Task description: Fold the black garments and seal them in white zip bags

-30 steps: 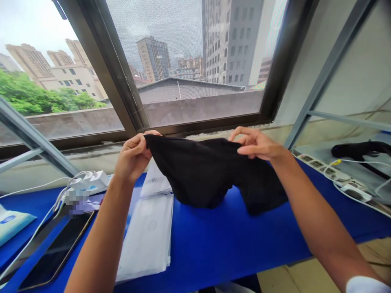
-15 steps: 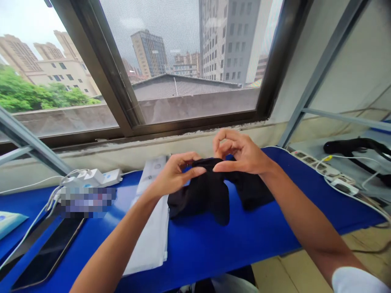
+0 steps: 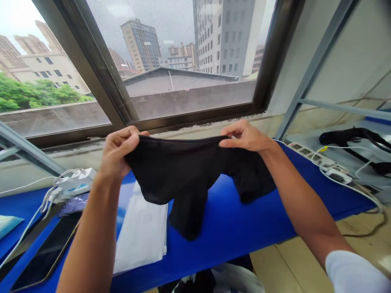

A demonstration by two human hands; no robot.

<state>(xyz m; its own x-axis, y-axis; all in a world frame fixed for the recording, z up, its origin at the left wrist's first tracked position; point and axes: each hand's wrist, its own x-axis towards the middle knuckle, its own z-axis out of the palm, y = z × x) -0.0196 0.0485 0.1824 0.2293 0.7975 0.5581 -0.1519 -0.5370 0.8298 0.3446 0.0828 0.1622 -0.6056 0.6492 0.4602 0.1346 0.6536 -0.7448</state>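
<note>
The left hand is bare, with slender fingers and a rounded thumb. Behind its grip the wrist is bare too, and the left forearm is uncovered, smooth in outline and broader farther from the grip. The right hand is likewise bare, slim-fingered and narrowing to an uncovered wrist. Well behind the right grip, past the bare right forearm, comes a plain white short sleeve. Its hem is a clean, curved edge, the cloth looks soft, loose and lightly shaded, and its weave is too blurred to make out.
</note>
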